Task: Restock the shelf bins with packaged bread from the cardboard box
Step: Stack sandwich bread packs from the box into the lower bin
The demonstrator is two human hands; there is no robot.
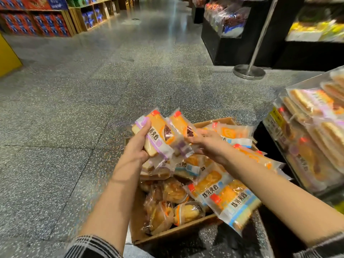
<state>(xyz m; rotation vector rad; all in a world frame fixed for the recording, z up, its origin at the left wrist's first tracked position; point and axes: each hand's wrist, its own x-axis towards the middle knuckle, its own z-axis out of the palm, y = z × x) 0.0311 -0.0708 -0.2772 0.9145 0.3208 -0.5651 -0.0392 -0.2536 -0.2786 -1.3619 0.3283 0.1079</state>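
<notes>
An open cardboard box (176, 232) stands on the floor, filled with packaged bread. My left hand (138, 144) grips a purple-trimmed bread packet (158, 135) above the box. My right hand (206, 142) holds a second purple-trimmed packet (181, 125) next to the first, its fingers curled under the wrapper. Blue-trimmed bread packets (223, 194) lie across the box's right side, under my right forearm. A clear shelf bin (279, 90) at the right holds stacked bread packets (316, 131).
A metal stanchion (249, 70) stands on the speckled floor beyond the bin. Black display stands with snacks (229, 21) line the right. Wooden shelves with blue and red boxes (42, 23) run along the far left. A yellow fixture (7, 56) sits at the left edge.
</notes>
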